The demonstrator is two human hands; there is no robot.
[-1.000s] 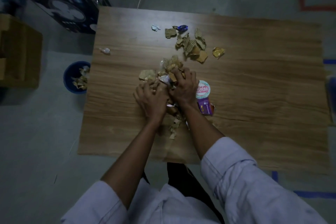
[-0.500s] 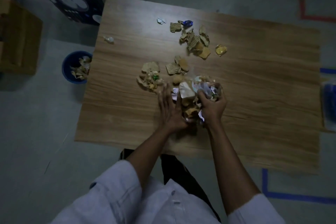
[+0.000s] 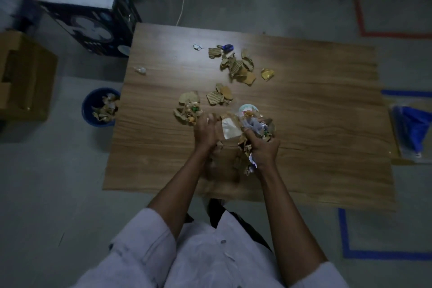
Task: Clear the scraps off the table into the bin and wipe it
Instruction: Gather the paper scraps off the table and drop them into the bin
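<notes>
- The right hand (image 3: 264, 147) was clenched round a bundle of scraps (image 3: 254, 124), held just over the worktop (image 3: 315, 124) near its front middle.
- The left hand (image 3: 207, 132) sat against the bundle's left side, its fingers blurred; whether it gripped anything could not be told.
- Loose cardboard pieces (image 3: 238, 69) lay towards the far edge, and a smaller pile (image 3: 189, 110) lay just beyond the left hand.
- The blue bin (image 3: 90, 110) stood on the floor beside the worktop's left edge, with scraps in it.
</notes>
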